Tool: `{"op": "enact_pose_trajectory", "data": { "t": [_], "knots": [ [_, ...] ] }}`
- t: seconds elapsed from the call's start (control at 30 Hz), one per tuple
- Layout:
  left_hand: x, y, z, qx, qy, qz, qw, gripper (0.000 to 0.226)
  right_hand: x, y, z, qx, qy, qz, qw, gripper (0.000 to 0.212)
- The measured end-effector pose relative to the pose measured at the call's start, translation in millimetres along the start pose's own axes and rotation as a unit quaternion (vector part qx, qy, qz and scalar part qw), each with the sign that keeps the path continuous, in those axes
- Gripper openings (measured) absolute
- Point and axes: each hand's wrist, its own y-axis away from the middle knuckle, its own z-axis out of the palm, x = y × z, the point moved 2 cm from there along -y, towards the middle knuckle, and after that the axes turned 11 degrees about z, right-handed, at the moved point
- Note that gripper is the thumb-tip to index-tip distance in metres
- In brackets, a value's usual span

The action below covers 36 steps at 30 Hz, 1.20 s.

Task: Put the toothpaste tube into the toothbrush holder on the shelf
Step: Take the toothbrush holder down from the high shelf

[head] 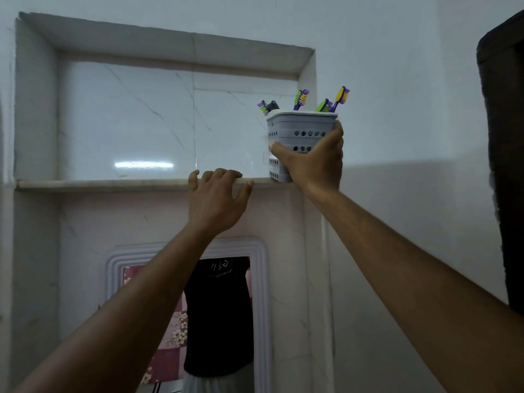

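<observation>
— Fingers of our right hand [314,163]?
— Wrapped round the toothbrush holder [300,131] at the shelf [113,183] edge.
— Left hand [217,198]?
— Fingertips curled over the ledge, holding nothing. We saw no toothpaste tube.

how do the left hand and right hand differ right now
The left hand holds nothing, fingers hooked over the shelf edge; the right hand wraps the grey toothbrush holder. The left sits lower and nearer the middle, the right higher by the niche's right wall. Both reach upward.
</observation>
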Motion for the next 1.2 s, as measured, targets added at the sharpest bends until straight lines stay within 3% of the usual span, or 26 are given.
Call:
{"op": "enact_pose_trajectory", "data": {
  "t": [0.23, 0.43, 0.63, 0.83, 1.2],
  "knots": [
    [13, 16, -12, 0.058, 0.062, 0.013, 0.996, 0.051, 9, 39, -51, 0.024, -0.048, -0.031, 0.998, 0.119],
    [41, 57, -17, 0.078, 0.120, 0.038, 0.989, 0.049, 48, 103, -81, -0.035, -0.077, -0.040, 0.996, 0.115],
    [45, 153, 1, 0.004, 0.171, -0.001, 0.985, 0.052, 116, 181, -101, -0.087, -0.121, 0.032, 0.988, 0.113],
    [51, 306, 24, -0.060, 0.221, -0.073, 0.971, 0.042, 194, 277, -128, -0.142, -0.088, 0.143, 0.976, 0.111],
    [81, 556, 40, -0.229, 0.277, -0.265, 0.895, 0.038, 305, 458, -174, -0.248, 0.050, 0.316, 0.914, 0.114]
  ]
}}
